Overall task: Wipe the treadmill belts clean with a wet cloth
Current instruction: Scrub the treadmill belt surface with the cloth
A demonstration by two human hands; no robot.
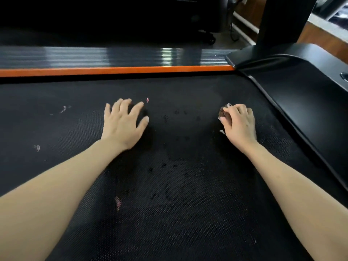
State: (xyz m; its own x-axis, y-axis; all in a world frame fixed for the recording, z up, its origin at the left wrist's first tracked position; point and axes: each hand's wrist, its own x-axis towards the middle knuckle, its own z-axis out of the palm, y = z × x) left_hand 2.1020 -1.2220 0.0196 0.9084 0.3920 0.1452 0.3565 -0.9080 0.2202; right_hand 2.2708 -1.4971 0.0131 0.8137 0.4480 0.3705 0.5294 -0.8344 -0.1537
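The black textured treadmill belt (169, 194) fills most of the view, with pale smudges at its left and darker damp patches in the middle. My left hand (123, 124) lies flat on the belt with fingers spread. My right hand (240, 124) grips a small crumpled brown and white cloth (225, 114) against the belt, near the motor cover. Most of the cloth is hidden under my fingers.
An orange strip (116, 70) and a ribbed grey side rail (113, 57) run along the belt's far edge. The black motor cover (301, 85) and an upright post (282, 21) stand at the right. Beyond lie wooden floor and a cable (232, 32).
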